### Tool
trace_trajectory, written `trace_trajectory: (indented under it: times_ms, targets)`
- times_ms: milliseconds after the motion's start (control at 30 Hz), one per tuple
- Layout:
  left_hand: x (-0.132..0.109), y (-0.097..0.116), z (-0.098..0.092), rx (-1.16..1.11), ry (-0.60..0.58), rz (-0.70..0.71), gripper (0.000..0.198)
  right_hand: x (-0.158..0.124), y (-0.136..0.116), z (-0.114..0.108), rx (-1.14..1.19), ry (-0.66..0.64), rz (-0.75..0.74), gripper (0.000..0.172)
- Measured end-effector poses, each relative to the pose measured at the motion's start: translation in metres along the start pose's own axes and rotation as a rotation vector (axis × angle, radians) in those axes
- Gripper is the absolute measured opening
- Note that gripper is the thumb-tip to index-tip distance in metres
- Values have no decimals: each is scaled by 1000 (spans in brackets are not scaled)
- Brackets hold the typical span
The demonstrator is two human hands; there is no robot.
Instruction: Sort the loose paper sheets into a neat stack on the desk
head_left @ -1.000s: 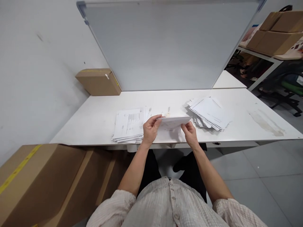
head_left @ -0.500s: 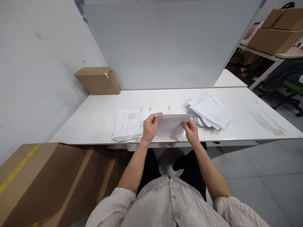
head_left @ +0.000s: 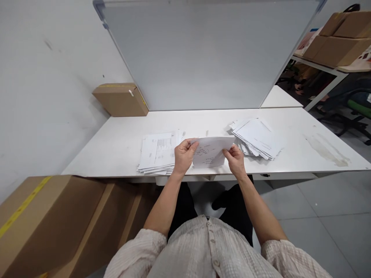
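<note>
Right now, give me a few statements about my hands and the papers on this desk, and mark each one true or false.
1. The left hand and right hand both grip one printed sheet. True.
2. The printed sheet lies flat on the table. False: it is held raised, tilted toward the person.
3. A left paper pile and a right paper pile flank the hands. True.
4. The cardboard box sits at the table's right end. False: it sits at the back left, by the wall.
</note>
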State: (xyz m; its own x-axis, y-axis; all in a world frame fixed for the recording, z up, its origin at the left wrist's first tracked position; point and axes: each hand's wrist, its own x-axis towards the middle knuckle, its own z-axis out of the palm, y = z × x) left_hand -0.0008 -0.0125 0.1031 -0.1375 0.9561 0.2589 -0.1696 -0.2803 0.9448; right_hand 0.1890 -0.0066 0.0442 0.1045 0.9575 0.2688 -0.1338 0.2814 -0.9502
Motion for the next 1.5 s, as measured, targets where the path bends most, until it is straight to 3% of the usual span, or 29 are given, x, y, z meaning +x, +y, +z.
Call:
trace_trajectory:
  times_ms: [333,533,667,767,933,1067,1167,1233,1300,1400,1500]
  targets:
    - [1,-3,-1,-12,-18,3,25,1,5,0,45,10,10,17]
    - [-1,7,1,2,7,26,23,-1,-5,-1,75,-12,-13,15]
    - [-3,9,-1,100,48,137,17,-3,-9,-2,51,-1,-25,26]
    - [-4,-1,-3,112,57,156,15,-6,2,-6,18,-40,47,35]
    - [-1,-11,-4,2,101,112,17,-13,22,-11,-12,-103,236,32]
    - [6,-5,-6,-208,237,87,23,-14,17,-17,-79,-138,261,29]
    - [6,-10,-15,-298,297,52,29,-7,5,-26,-87,-38,191,24]
    - [3,-20,-26,-249,266,33,31,1,-6,-35,-77,70,68,20]
    - [-4,-33,-38,-97,153,-6,33,8,-16,-44,-101,116,-27,18]
    - [-13,-48,-53,198,-108,-109,41,12,-22,-53,-228,39,-52,16]
    - [-17,-55,-58,378,-241,-156,40,8,-14,-54,-327,-66,-21,16]
